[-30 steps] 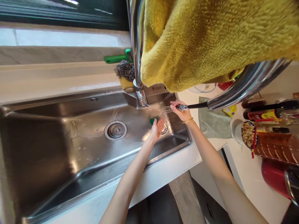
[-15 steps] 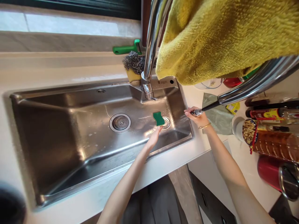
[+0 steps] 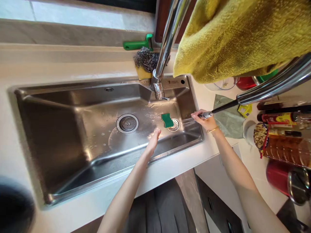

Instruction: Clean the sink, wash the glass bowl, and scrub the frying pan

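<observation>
My right hand (image 3: 204,120) is wrapped round a pull-out faucet sprayer (image 3: 208,115) at the sink's right rim. A black hose runs up from it into the chrome spout (image 3: 272,89), and water sprays leftward into the basin. My left hand (image 3: 154,139) is over the stainless steel sink (image 3: 97,124), fingers stretched out, holding nothing. Just beyond it and to the right lies a green sponge (image 3: 167,120), apart from the hand. The sponge partly overlaps a round strainer (image 3: 173,125). A larger drain (image 3: 127,123) is left of it.
A yellow towel (image 3: 243,35) hangs over the spout. Behind the sink sit a steel wool scrubber (image 3: 145,60), a yellow sponge (image 3: 143,73) and a green peeler (image 3: 137,45). Bottles, a grey cloth (image 3: 229,119) and a red pot (image 3: 278,176) stand or lie rightward.
My left hand has moved left, away from the green sponge's near edge. Water now visibly sprays from the sprayer, which my right hand still holds. The view has shifted slightly.
</observation>
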The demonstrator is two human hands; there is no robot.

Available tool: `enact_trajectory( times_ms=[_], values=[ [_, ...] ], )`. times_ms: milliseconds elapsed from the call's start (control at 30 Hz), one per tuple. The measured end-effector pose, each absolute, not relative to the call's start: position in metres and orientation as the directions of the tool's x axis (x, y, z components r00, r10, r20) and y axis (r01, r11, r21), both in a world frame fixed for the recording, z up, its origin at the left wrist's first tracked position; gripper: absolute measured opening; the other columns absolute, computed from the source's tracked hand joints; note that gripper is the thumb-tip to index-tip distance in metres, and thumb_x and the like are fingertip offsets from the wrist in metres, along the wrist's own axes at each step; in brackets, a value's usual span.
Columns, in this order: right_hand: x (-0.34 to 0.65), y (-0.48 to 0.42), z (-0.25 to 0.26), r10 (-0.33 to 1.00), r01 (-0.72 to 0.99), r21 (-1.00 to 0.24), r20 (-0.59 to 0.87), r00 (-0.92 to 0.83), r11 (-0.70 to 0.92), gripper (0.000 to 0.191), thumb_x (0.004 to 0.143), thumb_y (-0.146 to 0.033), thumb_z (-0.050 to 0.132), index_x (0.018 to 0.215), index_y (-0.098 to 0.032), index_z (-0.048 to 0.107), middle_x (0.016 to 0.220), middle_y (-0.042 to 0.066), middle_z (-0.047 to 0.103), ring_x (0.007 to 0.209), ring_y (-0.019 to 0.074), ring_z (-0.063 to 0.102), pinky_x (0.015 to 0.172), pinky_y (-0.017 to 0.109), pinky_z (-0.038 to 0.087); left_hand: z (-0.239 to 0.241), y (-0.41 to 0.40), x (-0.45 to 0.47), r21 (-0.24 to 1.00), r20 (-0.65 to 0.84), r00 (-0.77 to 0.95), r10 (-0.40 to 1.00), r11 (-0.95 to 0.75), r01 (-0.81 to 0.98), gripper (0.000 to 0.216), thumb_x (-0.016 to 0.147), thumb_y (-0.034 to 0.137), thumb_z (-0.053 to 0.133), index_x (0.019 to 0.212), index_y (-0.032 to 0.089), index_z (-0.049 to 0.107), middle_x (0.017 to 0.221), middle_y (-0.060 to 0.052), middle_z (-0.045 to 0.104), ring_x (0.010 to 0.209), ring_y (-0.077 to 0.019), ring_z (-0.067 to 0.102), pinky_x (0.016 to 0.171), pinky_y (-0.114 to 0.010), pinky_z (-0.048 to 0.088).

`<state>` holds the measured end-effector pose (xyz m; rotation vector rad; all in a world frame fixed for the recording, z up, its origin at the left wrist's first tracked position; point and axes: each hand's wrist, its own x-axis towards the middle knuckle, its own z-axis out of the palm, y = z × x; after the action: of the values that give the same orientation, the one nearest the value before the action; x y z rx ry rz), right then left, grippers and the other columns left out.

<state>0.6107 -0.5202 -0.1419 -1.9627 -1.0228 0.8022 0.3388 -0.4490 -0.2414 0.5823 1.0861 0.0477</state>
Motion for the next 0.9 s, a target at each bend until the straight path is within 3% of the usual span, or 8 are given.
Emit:
enact_trajectory(
  times_ms=[200,533,733,900],
  values=[
    [0.587,-0.553,-0.128,0.803,0.299,-0.802,-0.333,0.494,-0.517,0.021,0.075,-0.039,0.072,0.073,-0.021,0.062,0.076,0.002,0.068,0.077,0.0192,0.067,0.075,0.034,0.053,-0.242,-0.451,0.335,0.451,-0.827,0.475,0.300,0.858,0.244,0.052,0.095,0.042,0.031,0.136,0.015,0.049,0.148,-0.008,0.037,0.140,-0.0191,0.029,0.116,-0.034,0.020],
    [0.525,-0.520,-0.138,0.841,0.081,-0.913,-0.331,0.428,-0.400,0.023,0.076,-0.040,0.070,0.072,-0.022,0.058,0.079,0.002,0.069,0.087,0.0197,0.069,0.083,0.038,0.054,-0.242,-0.441,0.309,0.433,-0.859,0.369,0.354,0.888,0.156,0.053,0.095,0.037,0.027,0.138,0.011,0.044,0.150,-0.009,0.034,0.140,-0.0165,0.029,0.115,-0.032,0.021],
    [0.552,-0.537,-0.134,0.785,0.259,-0.825,-0.310,0.537,-0.502,0.023,0.074,-0.041,0.072,0.073,-0.021,0.062,0.080,0.003,0.068,0.084,0.0200,0.068,0.087,0.041,0.053,-0.242,-0.424,0.296,0.439,-0.860,0.325,0.393,0.895,0.081,0.051,0.095,0.036,0.028,0.136,0.013,0.047,0.149,-0.009,0.037,0.139,-0.0155,0.033,0.114,-0.031,0.024],
    [0.541,-0.540,-0.128,0.776,0.192,-0.821,-0.393,0.494,-0.538,0.024,0.073,-0.041,0.073,0.070,-0.021,0.060,0.076,0.002,0.067,0.082,0.0202,0.068,0.085,0.041,0.054,-0.235,-0.416,0.292,0.446,-0.856,0.301,0.420,0.895,0.020,0.047,0.094,0.035,0.030,0.130,0.015,0.053,0.147,-0.009,0.041,0.137,-0.0151,0.036,0.114,-0.031,0.026]
  ],
)
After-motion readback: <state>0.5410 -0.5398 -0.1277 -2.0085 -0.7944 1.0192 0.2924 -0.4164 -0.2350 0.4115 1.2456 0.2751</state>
